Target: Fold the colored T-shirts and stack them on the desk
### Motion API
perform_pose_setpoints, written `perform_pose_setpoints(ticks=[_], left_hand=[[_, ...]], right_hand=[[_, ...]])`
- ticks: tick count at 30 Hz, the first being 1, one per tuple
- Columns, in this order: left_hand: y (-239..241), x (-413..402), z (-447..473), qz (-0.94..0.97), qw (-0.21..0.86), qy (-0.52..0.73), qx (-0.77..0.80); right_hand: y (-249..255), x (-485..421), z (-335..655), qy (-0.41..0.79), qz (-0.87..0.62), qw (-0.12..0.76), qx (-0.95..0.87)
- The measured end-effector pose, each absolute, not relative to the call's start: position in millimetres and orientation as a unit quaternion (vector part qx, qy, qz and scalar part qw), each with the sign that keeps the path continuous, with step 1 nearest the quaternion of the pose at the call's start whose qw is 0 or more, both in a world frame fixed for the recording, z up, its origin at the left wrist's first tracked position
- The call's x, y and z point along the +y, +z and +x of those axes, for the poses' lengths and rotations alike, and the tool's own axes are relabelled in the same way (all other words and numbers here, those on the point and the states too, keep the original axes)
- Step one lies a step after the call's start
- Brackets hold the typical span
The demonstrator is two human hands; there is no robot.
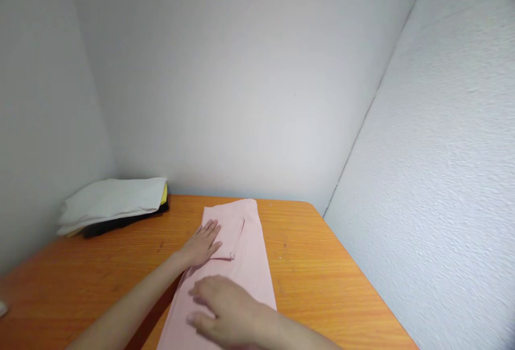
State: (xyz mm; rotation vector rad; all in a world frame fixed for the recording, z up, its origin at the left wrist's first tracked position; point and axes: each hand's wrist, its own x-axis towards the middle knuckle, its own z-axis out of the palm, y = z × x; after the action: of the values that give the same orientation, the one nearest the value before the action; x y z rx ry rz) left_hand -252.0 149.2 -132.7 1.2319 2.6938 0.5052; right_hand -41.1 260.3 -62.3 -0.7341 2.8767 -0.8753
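Long pale-pink cloth (253, 264), lengthwise on orange-brown wood-grain counter (322, 264), partly folded, with far-end flap (229, 232) lying flat beneath spread-fingered left hand (203, 245) and near length apparently not yet doubled, below blurred, loosely parted right hand (225, 304), contact unclear.

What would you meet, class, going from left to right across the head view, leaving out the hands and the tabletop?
Pale object cut off by the left edge → stack of folded cloths → pink cloth → right side wall.
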Motion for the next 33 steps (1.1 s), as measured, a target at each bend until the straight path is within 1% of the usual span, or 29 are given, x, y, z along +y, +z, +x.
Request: perform_pose_setpoints(ticks=[3,7,11,15,19,21,23,26,31,33], left_hand=[[-135.5,147.8,-251.8,0.413,0.043,0.132,0.9],[-137.9,151.3,-263.1,0.41,0.007,0.104,0.906],[-136.4,158.9,-275.3,0.412,-0.03,0.09,0.906],[-121.5,166.8,-266.4,0.421,-0.09,0.09,0.898],[-115.9,161.8,-224.7,0.443,-0.143,0.1,0.879],[-123.1,152.1,-201.6,0.446,-0.137,0.101,0.879],[-133.2,140.7,-185.9,0.447,-0.107,0.099,0.882],[-142.4,128.9,-180.9,0.453,-0.068,0.098,0.884],[-127.6,129.2,-181.8,0.452,-0.061,0.107,0.883],[-114.0,125.6,-165.4,0.449,-0.08,0.121,0.882]], right_hand=[[-67.8,279.2,-51.3,-0.229,-0.13,-0.014,0.965],[-100.8,305.8,-56.9,-0.175,-0.066,0.017,0.982],[-122.0,319.1,-64.0,-0.152,-0.044,0.011,0.987],[-116.2,322.1,-68.3,-0.143,-0.035,-0.007,0.989],[-110.2,319.2,-49.4,-0.146,-0.059,0.004,0.987],[-110.6,316.3,-31.2,-0.151,-0.098,0.013,0.984],[-111.6,315.0,-11.4,-0.153,-0.133,0.02,0.979],[-111.0,319.6,14.8,-0.15,-0.152,0.023,0.977],[-103.8,341.3,50.0,-0.127,-0.11,0.028,0.985],[-100.6,348.5,68.7,-0.119,-0.072,0.005,0.99]])
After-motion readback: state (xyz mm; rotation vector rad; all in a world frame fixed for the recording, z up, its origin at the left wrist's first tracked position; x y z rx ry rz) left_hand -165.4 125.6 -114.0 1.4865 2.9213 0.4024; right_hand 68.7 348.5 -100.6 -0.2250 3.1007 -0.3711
